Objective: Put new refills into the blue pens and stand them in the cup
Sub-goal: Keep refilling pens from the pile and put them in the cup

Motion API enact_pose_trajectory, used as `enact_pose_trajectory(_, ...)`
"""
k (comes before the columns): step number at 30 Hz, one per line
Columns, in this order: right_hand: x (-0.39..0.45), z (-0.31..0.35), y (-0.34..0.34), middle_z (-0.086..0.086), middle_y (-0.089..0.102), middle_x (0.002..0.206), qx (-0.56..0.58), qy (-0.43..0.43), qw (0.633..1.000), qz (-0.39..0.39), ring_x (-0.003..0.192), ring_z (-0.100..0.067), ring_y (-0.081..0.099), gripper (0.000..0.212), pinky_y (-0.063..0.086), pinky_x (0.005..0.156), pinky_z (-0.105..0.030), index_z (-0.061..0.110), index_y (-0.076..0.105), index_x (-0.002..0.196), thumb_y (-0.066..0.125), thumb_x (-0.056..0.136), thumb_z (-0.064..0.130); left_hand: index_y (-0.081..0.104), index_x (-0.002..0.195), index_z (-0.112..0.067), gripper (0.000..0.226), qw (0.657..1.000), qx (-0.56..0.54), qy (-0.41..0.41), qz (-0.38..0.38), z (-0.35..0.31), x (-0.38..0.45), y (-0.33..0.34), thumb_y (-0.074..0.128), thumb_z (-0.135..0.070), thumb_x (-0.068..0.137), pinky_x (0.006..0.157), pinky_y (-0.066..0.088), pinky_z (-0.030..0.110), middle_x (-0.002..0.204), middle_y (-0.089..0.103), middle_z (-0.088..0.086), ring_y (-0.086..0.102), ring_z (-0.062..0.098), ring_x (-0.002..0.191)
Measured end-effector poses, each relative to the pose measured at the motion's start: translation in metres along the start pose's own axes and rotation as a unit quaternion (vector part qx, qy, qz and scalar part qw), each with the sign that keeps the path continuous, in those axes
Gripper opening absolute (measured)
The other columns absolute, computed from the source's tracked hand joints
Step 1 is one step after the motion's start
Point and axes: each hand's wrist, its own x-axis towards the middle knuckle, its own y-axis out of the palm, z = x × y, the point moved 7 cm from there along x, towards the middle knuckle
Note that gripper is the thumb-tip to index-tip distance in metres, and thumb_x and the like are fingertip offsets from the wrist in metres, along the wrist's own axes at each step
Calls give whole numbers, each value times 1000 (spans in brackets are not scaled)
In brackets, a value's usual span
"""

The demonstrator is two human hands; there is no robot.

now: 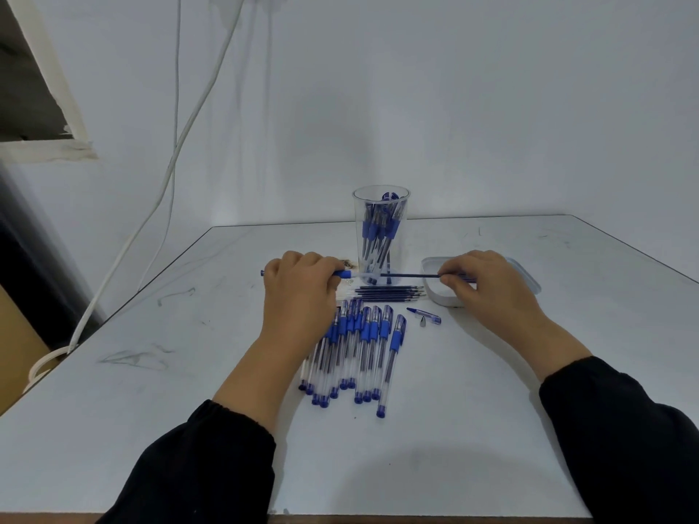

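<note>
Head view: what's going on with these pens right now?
A person is refilling a pen. The left hand grips a pen barrel level above the table, while the right hand pinches a refill lined up with its open end. More pens lie in a row nearer the person, spare refills beside them, and a cap lies loose. The cup behind already holds several pens.

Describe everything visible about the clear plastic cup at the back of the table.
The clear plastic cup is a tall, see-through tumbler, wider at its open rim than at its base. It stands upright near the far edge of the white table, behind the two hands and left of a shallow white tray. Several blue-gripped pens stand inside, leaning against its wall. Neither hand touches it.
</note>
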Motion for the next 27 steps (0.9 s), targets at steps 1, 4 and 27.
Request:
enact_pose_trajectory(1, 1, -6, 0, 3, 64, 91, 2, 18, 1000, 0, 94, -19, 52, 11, 42, 84, -35, 19, 71, 93, 61, 91, 16, 66, 110, -24, 22, 1000, 2, -13, -3, 4, 1, -2, 54, -20, 93, 93, 21, 34, 105, 65, -6, 47, 21, 104)
enact_pose_trajectory(4, 7, -16, 5, 0, 64, 94, -2, 62, 998, 4, 98, -21, 50, 11, 40, 85, -35, 20, 73, 92, 62, 90, 17, 66, 111, -24, 22, 999, -4, -40, -14, 11, 3, -6, 52, -19, 94, 93, 20, 34, 106, 65, -5, 46, 21, 106)
enact_pose_trajectory(27, 32, 17, 53, 3, 55, 121, -179, 44, 977, 106, 113, -20, 43, 26, 35, 92, -35, 30, 72, 112, 54, 94, 33, 63, 114, -28, 23, 1000, 3, -9, 25, -4, 0, 6, 51, -23, 95, 96, 23, 36, 109, 64, -6, 47, 20, 107)
